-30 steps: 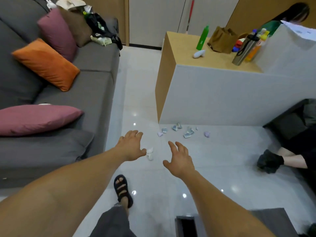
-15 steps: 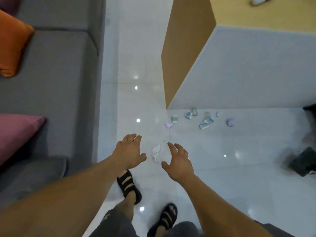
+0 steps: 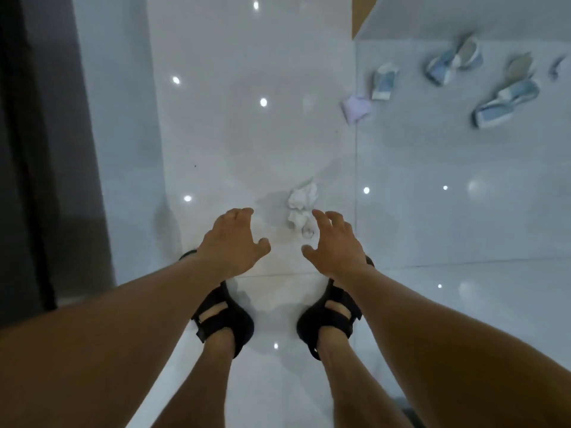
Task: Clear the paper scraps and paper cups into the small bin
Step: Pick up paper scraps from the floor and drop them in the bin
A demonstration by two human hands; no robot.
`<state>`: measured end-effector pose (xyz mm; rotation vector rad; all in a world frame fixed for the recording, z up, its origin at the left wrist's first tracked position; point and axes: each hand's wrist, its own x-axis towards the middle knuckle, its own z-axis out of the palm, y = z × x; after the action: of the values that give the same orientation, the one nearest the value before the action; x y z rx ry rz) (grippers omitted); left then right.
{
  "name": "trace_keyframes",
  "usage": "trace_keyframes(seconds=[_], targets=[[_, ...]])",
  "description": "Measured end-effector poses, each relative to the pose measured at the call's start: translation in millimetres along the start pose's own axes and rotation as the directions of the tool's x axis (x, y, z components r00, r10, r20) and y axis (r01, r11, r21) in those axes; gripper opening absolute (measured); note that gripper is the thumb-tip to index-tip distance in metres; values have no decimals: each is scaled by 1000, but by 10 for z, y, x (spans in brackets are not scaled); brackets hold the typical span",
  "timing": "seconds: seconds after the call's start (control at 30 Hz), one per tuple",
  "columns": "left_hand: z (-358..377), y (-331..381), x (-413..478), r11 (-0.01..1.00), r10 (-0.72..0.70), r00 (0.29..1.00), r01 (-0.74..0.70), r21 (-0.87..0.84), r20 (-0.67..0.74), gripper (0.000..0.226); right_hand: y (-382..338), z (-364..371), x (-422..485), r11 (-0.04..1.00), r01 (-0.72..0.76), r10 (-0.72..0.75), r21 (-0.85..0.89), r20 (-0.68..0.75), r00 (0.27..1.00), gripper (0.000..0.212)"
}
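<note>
White paper scrap [image 3: 302,196] beside right hand [image 3: 335,245] | blue cups [image 3: 506,103], lilac scrap [image 3: 357,108] beyond

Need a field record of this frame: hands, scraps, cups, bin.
left hand: open, holds nothing, left of white crumpled paper
right hand: open, next to the paper, contact unclear
lilac scrap: on floor, farther ahead, right
crushed paper cups: blue-white, several, on floor beyond the lilac scrap
bin: not in view
black sandals: on both feet

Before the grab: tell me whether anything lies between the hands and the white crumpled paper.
Nothing visible does. The white crumpled paper lies on the floor just past the right hand; the left hand hovers apart to its left. No bin in view.
</note>
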<state>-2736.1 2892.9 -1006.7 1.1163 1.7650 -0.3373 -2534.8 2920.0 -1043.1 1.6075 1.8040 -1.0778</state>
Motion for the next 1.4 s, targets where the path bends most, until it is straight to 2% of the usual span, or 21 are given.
trace_keyframes(seconds=[0.13,0.23,0.33,0.47,0.57,0.67,0.87,1.0,1.07,1.13,1.23,1.3,1.4], targets=[[506,-159,425,998,9,1000,-8,-56,17,75,94,498,426,993,100,-102,-61,-26,994,74],[669,-225,574,996,37,999,-35,-79,18,74,115,707,609,978,170,-178,-122,-58,982,59],[670,-236,634,992,31,999,-26,-125,39,75,162,751,641,987,162,-162,-11,-73,984,50],[480,-44,618,921,-22,992,67,-383,121,74,124,571,431,953,191,-174,233,-94,980,58],[324,181,536,873,33,980,67,-483,195,61,-20,341,250,907,299,-275,296,-120,954,62],[198,323,490,871,52,981,47,-489,187,42,-122,130,177,875,375,-336,307,-174,926,56],[191,300,579,871,29,991,38,-489,129,27,-52,-33,317,850,480,-456,216,-152,877,69],[319,7,662,902,-64,997,81,-423,53,15,202,-8,697,909,410,-417,-74,-146,897,87],[391,-185,690,927,-80,997,80,-365,15,14,264,58,895,904,335,-385,-264,-168,907,86],[457,-348,713,933,-101,995,93,-347,-7,15,232,169,1044,887,308,-381,-343,-168,909,79],[503,-505,735,928,-138,990,129,-349,-3,17,67,338,1135,898,331,-395,-288,-199,897,52],[470,-536,727,929,-127,992,120,-350,1,21,-39,400,1106,906,352,-394,-235,-170,903,37],[264,-450,667,940,-52,999,44,-337,-14,36,-150,334,932,936,334,-346,-107,-136,928,38]])
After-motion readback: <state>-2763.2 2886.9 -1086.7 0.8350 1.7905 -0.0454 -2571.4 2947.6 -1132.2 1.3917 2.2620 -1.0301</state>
